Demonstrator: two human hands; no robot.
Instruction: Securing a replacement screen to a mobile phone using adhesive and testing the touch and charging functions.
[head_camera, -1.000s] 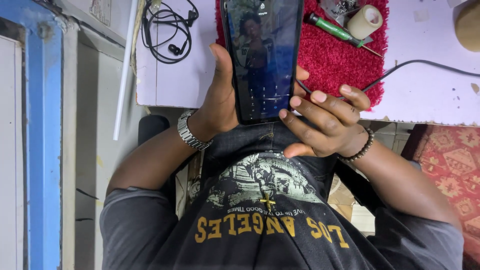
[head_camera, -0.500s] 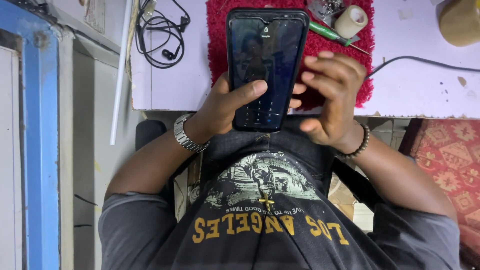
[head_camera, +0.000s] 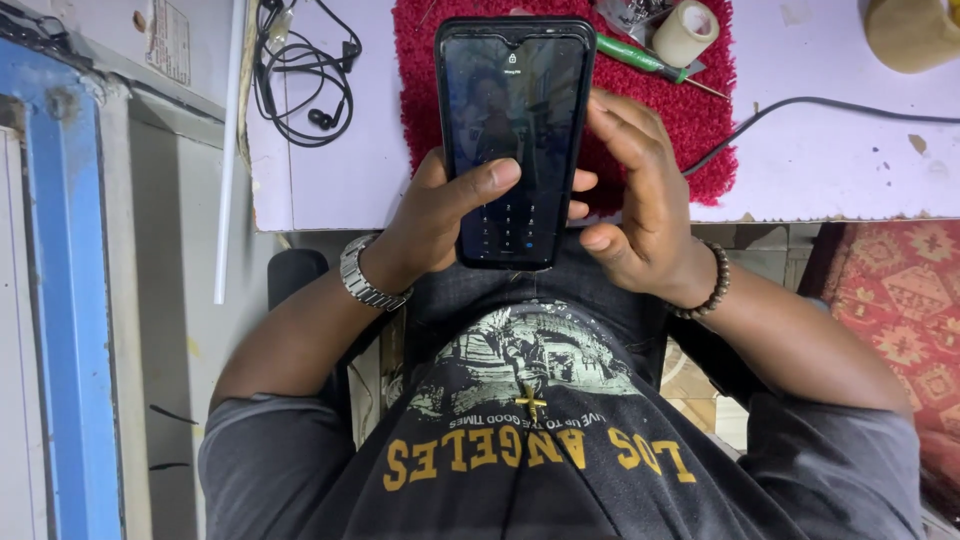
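Observation:
A black smartphone (head_camera: 514, 110) with a dim lit screen showing a keypad is held upright over my lap, in front of the table edge. My left hand (head_camera: 435, 215) grips its lower part, thumb lying across the screen. My right hand (head_camera: 640, 195) is cupped against the phone's right side, fingers curled behind its edge. A metal watch sits on my left wrist and a bead bracelet on my right.
A red fluffy mat (head_camera: 655, 105) lies on the pale table (head_camera: 830, 160). On it are a green-handled screwdriver (head_camera: 640, 55) and a tape roll (head_camera: 686, 32). Black earphones (head_camera: 300, 75) lie at the left, a black cable (head_camera: 800, 105) runs right. A blue frame (head_camera: 65, 300) stands left.
The phone has moved lower and nearer in view, fully visible over the mat. My left thumb has come across the screen, and my right hand has shifted to the phone's right side.

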